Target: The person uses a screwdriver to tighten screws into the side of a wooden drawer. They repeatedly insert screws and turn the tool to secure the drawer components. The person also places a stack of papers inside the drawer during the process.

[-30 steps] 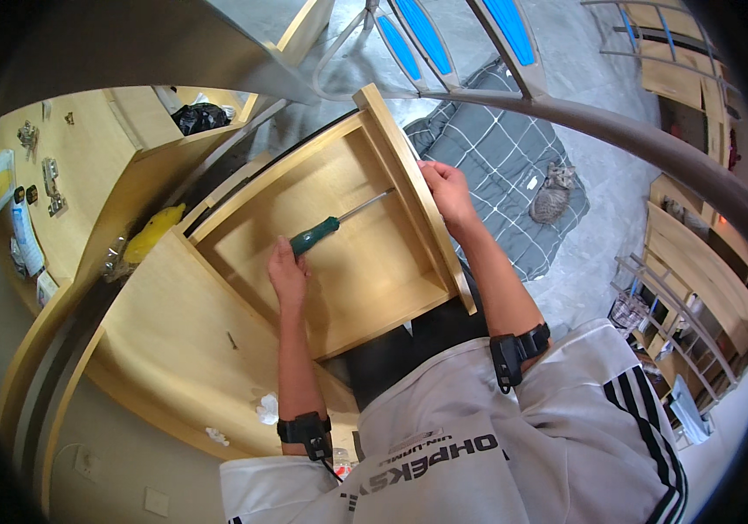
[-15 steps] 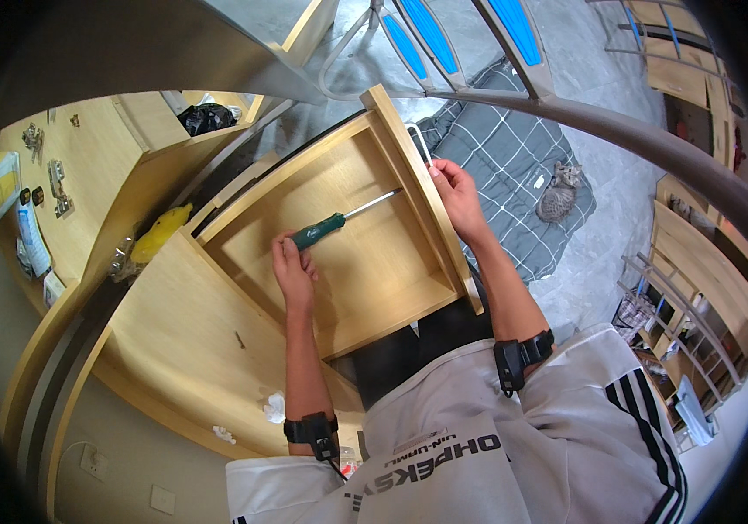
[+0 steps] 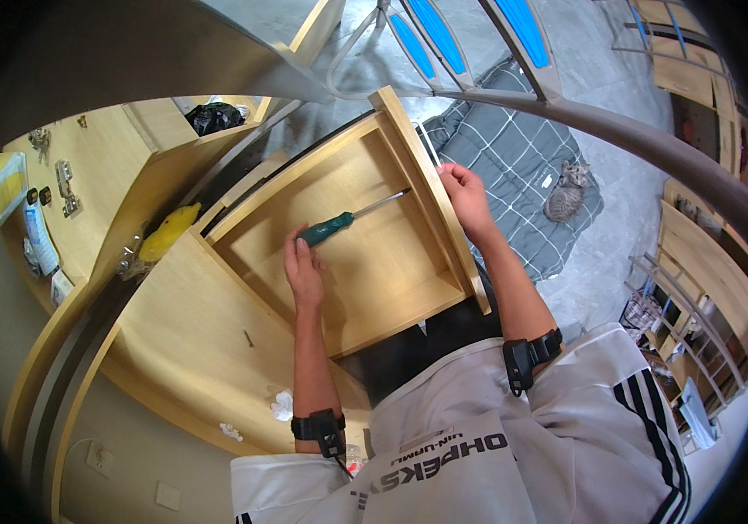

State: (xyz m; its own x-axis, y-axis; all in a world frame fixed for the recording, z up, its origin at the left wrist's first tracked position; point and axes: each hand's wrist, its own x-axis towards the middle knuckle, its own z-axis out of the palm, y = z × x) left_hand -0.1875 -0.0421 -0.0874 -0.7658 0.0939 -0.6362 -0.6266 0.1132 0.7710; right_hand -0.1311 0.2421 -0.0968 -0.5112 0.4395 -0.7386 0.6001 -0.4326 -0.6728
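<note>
Now one screwdriver (image 3: 352, 220) grasped by left hand (image 3: 304, 272); right hand (image 3: 466, 199) gripping one drawer (image 3: 391, 262) side.

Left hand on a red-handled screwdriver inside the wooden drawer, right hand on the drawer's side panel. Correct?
Not quite: the head view shows the screwdriver handle is green, not red. The left hand is on it inside the drawer, and the right hand is on the side panel.

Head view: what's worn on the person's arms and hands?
Both hands are bare, no gloves: left hand, right hand. Forearms are uncovered. Each carries a black strapped band: left band, right band. The white shirt has black stripes.
</note>
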